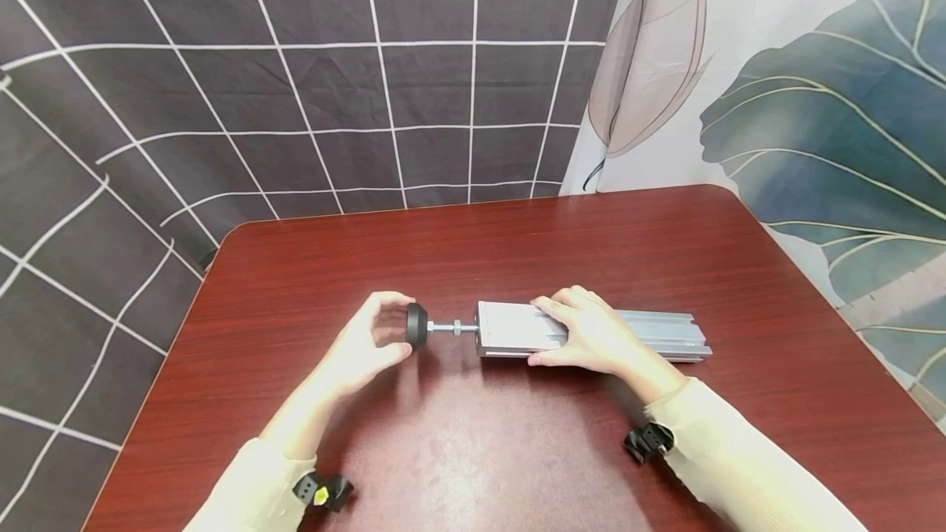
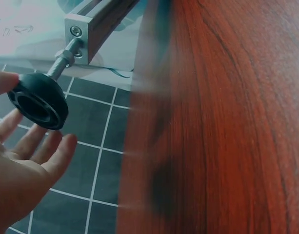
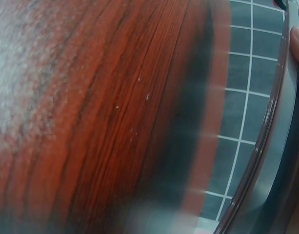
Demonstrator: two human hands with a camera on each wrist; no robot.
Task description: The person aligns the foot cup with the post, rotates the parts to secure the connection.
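Observation:
An aluminium profile (image 1: 513, 325) lies lengthwise across the middle of the table, with a plate screwed to its left end (image 2: 77, 36). From that end a threaded rod (image 1: 447, 327) with nuts sticks out, carrying a round black levelling foot (image 1: 416, 327). My left hand (image 1: 355, 355) holds the foot by its rim, thumb on the near side and fingers on the far side. The foot's hollow underside faces the palm in the left wrist view. My right hand (image 1: 594, 335) grips the profile from above, thumb along its near side; in the right wrist view only the thumb (image 3: 298, 44) shows.
The red-brown wooden table (image 1: 473, 450) reaches to a dark grid-patterned curtain (image 1: 429, 89) at the back and left. A leaf-patterned curtain (image 1: 776, 146) hangs at the back right. Each wrist wears a small black camera.

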